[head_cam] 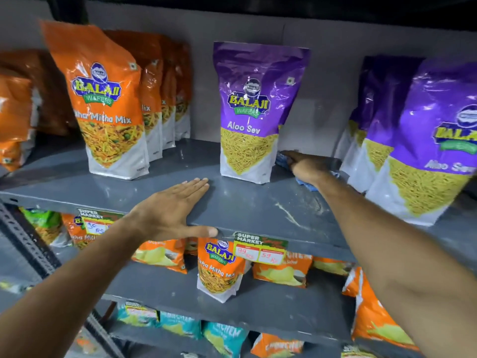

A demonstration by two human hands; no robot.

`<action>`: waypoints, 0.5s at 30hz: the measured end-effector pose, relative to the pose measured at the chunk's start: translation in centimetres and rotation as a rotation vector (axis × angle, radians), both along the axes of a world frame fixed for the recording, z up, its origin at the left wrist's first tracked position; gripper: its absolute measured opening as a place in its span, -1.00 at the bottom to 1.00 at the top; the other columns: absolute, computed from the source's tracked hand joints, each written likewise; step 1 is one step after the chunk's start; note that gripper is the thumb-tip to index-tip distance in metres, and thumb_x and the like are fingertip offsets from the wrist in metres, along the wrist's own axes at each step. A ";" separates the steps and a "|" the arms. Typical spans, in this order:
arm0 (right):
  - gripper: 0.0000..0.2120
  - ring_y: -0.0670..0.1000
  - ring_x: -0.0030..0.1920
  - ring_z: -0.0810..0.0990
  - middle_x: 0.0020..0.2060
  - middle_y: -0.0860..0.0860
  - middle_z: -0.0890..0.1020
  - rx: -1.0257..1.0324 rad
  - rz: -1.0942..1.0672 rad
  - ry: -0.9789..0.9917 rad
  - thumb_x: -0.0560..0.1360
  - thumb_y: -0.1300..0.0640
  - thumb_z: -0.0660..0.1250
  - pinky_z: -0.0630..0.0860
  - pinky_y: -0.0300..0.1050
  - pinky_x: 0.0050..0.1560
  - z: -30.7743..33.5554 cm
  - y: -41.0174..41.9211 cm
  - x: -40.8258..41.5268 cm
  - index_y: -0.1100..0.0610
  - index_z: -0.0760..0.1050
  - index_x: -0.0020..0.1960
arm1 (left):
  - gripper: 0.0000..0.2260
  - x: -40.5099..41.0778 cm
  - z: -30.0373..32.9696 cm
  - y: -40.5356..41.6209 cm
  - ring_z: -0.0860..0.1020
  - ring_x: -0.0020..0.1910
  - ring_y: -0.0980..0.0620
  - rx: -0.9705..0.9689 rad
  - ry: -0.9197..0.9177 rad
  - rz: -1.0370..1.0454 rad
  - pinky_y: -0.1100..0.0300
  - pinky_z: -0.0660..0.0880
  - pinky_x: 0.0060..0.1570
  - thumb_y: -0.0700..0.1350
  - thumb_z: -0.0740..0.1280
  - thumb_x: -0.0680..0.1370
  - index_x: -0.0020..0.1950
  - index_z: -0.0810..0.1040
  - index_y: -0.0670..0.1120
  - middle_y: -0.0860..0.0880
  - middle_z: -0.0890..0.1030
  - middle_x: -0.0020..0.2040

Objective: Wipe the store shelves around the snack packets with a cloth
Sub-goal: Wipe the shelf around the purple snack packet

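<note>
My right hand point(308, 166) presses a blue cloth point(305, 182) flat on the grey shelf point(253, 202), just right of a lone purple Aloo Sev packet point(254, 112). Only the cloth's edges show under the hand. My left hand point(173, 210) lies flat and open on the shelf's front edge, thumb over the lip, holding nothing. A row of orange Khatta Mitha Mix packets point(108, 104) stands upright at the left. More purple packets point(423, 140) stand at the right.
Dusty streaks point(291, 213) mark the shelf between my arms. Price tags point(260, 248) hang on the shelf's front lip. Lower shelves point(258, 303) hold orange and teal snack packets. A slotted metal upright point(28, 244) runs down the left side.
</note>
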State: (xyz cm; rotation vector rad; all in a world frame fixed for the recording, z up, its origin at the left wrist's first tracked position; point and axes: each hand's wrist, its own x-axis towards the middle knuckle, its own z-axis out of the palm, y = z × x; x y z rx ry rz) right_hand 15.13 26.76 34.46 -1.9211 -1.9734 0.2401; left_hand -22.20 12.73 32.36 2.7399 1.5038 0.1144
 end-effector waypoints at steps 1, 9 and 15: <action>-0.61 0.15 -0.04 0.62 0.04 0.08 0.67 0.000 -0.013 -0.009 0.67 -0.01 0.09 0.53 -0.11 -0.01 0.2 -1.4 -0.2 -0.23 0.39 0.46 | 0.15 0.0 0.0 0.0 -0.17 0.65 0.21 -0.007 0.004 0.004 0.19 -0.17 0.64 0.72 -0.04 0.35 0.71 -0.15 -0.01 0.09 -0.15 0.70; -0.58 0.23 0.22 0.60 0.34 0.10 0.58 0.016 -0.057 0.007 0.64 0.11 0.13 0.52 0.05 0.20 0.8 -13.0 -3.0 -0.18 0.42 0.45 | 0.16 0.3 0.8 -0.8 -0.12 0.69 0.10 -0.074 0.012 -0.002 0.14 -0.16 0.64 0.71 -0.05 0.37 0.71 -0.16 -0.06 0.02 -0.13 0.73; -0.58 0.13 0.40 0.49 0.46 -0.04 0.49 0.047 0.052 -0.059 0.67 0.14 0.14 0.44 0.04 0.32 0.2 -19.3 -6.2 -0.19 0.40 0.47 | 0.22 0.1 0.9 -1.4 -0.10 0.70 0.07 -0.083 -0.042 0.000 0.14 -0.15 0.63 0.74 -0.08 0.31 0.71 -0.14 -0.07 0.00 -0.11 0.73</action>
